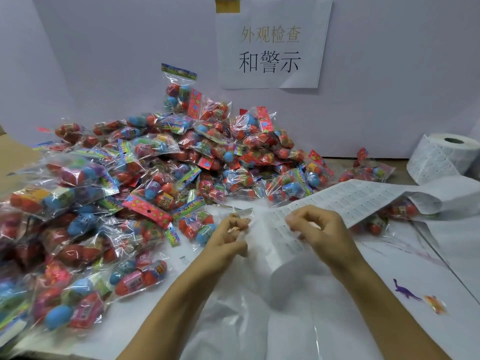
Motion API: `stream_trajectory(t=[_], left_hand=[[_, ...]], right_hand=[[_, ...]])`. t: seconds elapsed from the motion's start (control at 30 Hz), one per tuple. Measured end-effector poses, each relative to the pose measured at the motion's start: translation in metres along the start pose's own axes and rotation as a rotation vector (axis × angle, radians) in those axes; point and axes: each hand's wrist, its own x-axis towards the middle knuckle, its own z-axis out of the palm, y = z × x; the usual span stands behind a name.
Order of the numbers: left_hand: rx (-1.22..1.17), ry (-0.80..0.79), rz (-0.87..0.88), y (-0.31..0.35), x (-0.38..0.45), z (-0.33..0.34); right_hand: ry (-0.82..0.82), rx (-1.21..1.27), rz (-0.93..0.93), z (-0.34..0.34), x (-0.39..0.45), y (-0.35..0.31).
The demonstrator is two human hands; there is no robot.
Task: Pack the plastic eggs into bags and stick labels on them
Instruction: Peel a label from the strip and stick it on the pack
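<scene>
The left hand (232,233) has its fingers curled and pinches something small, too blurry to name. The right hand (315,227) pinches the edge of the label strip (345,197), which runs from the roll (446,157). Bags of eggs (145,172) lie piled on the table (389,255) to the left.

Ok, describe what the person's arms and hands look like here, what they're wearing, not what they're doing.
Both forearms are bare as far as the head view shows: no sleeves, gloves or watch visible. The left hand and the right hand show no clear rings, though the fingers are blurred. The arms enter from the bottom edge, so anything worn above the forearm is out of view.
</scene>
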Motion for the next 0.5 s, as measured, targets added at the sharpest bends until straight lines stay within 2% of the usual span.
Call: stream_trajectory(t=[0.07, 0.2, 0.37, 0.5], left_hand=[[0.044, 0.037, -0.020, 0.000, 0.003, -0.002], [0.039, -0.036, 0.033, -0.007, 0.005, -0.004], [0.104, -0.044, 0.072, -0.010, 0.003, -0.005], [0.063, -0.025, 0.085, -0.011, 0.001, -0.003]], right_hand=[[-0.075, -0.141, -0.064, 0.006, -0.004, 0.001], [-0.158, -0.234, -0.129, 0.014, -0.007, 0.006], [-0.152, -0.241, -0.098, 0.014, -0.007, 0.007], [-0.117, -0.268, -0.109, 0.014, -0.008, 0.005]])
